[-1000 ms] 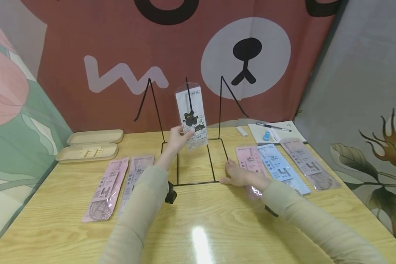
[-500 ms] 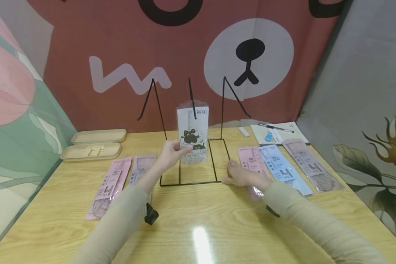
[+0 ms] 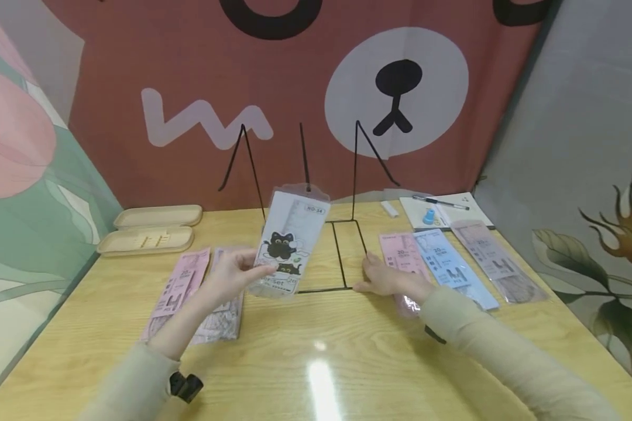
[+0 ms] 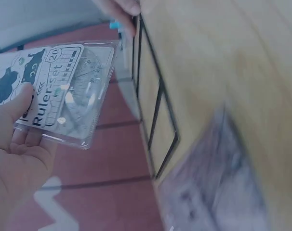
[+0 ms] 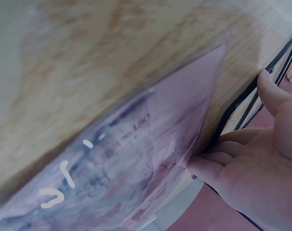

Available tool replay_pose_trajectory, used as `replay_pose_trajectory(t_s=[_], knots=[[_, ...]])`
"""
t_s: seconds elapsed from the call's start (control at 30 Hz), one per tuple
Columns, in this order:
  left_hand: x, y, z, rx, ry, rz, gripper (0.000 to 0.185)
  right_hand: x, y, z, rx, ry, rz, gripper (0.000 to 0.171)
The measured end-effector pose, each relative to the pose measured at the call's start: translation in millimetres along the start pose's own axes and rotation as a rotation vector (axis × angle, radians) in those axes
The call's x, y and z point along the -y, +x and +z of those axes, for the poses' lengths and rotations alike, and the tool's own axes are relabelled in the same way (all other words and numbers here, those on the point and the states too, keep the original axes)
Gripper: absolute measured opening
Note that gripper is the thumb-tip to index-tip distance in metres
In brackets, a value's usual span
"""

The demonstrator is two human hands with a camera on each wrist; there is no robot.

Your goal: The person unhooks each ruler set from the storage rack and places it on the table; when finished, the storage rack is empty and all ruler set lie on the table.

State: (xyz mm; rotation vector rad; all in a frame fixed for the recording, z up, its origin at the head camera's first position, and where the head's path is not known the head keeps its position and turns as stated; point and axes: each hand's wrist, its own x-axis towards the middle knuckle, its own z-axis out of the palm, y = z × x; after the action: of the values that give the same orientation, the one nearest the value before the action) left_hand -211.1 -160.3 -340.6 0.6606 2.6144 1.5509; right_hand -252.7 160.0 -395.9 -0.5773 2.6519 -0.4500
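My left hand (image 3: 235, 270) pinches a clear-pouched ruler set (image 3: 291, 240) near its lower end, thumb on the front. The pouch carries a black-cat card and leans to the right at its top; in the left wrist view the clear rulers (image 4: 86, 72) show through it. Its hang tab overlaps the tip of the middle prong of a black wire display rack (image 3: 342, 257). My right hand (image 3: 381, 276) grips the rack's base at the front right corner. In the right wrist view the thumb (image 5: 273, 91) lies on the black bar, with the other fingers across from it.
Right of the rack lie a pink packet (image 3: 402, 252), a blue packet (image 3: 447, 260) and a mauve packet (image 3: 497, 263). Two more packets (image 3: 181, 286) lie at the left. Behind are an opened beige case (image 3: 144, 241), a notebook (image 3: 453, 211) with a pen (image 3: 442, 203), and a white eraser (image 3: 389, 209).
My left hand has drawn the ruler set down along the middle prong, toward me and slightly left, and tilted it. My right hand stays on the rack's base.
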Motion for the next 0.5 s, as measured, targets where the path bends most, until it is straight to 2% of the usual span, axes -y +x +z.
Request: replay_pose_trajectory(t_s=[0.07,0.13,0.27,0.37,0.5], knots=[[-2.3,-7.6,-9.1,-0.016,0.014,0.013,0.022,0.4,0.8,1.1,0.001,-0.004,0.002,0.08],[-5.9,-9.0,-13.0,-0.024,0.042,0.029,0.02,-0.8,1.3,0.6,-0.001,-0.007,0.013,0.08],[-10.3,-9.4,-10.0,0.017,0.073,0.068,0.02,-1.6,0.6,0.4,0.008,0.01,0.03,0.079],[-9.8,-14.9,-8.8,0.06,0.048,0.085,0.018,-0.3,0.4,0.7,0.013,0.028,0.024,0.079],[-2.1,-31.6,-23.0,0.09,0.03,0.016,0.013,1.1,1.0,0.8,0.012,0.032,0.015,0.079]])
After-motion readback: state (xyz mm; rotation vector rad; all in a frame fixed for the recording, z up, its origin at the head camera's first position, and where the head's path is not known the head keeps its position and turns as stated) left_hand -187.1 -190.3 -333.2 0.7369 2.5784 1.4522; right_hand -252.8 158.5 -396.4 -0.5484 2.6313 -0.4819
